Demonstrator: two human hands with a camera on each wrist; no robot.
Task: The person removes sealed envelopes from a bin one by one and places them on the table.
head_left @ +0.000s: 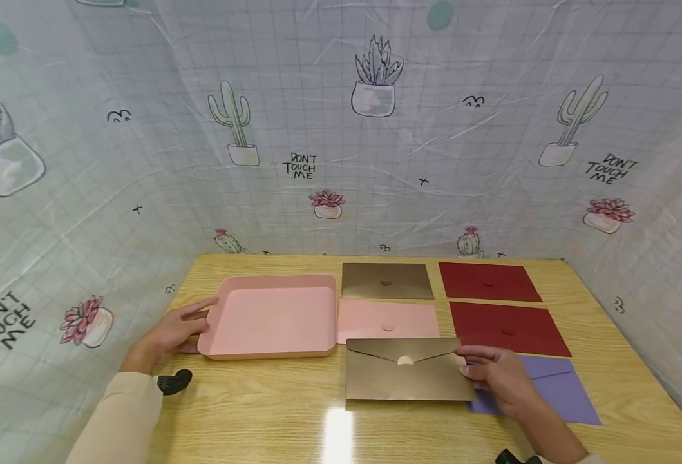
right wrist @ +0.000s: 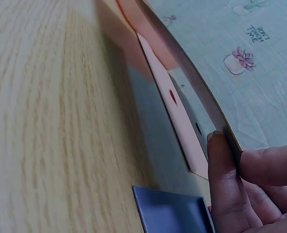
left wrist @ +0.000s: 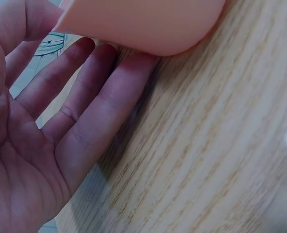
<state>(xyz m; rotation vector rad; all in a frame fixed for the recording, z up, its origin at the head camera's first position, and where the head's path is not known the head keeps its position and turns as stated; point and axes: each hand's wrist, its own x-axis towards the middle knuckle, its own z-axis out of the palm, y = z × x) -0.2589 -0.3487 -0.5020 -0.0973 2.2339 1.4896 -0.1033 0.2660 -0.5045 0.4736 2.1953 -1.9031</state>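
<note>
A shallow pink tray [head_left: 283, 353] lies on the left of the table. My left hand [head_left: 175, 332] holds it at the left side; in the left wrist view, fingers [left wrist: 107, 104] reach to the foot of the tray wall [left wrist: 148, 24] and another digit touches its rim. A bronze envelope [head_left: 404, 380] with a pale round seal is raised off the table, its right edge pinched between thumb and fingers of my right hand [head_left: 500, 380]. Seen from the right wrist, the envelope [right wrist: 192, 68] is nearly edge-on. It partly covers a pink envelope [head_left: 387, 316].
Behind lies another bronze envelope [head_left: 387, 280]. Two red envelopes, one far [head_left: 488, 281] and one nearer [head_left: 509, 330], are on the right. A purple envelope [head_left: 567, 390] lies partly under my right hand. A cactus-print cloth [head_left: 341, 148] surrounds the wooden table [head_left: 248, 412].
</note>
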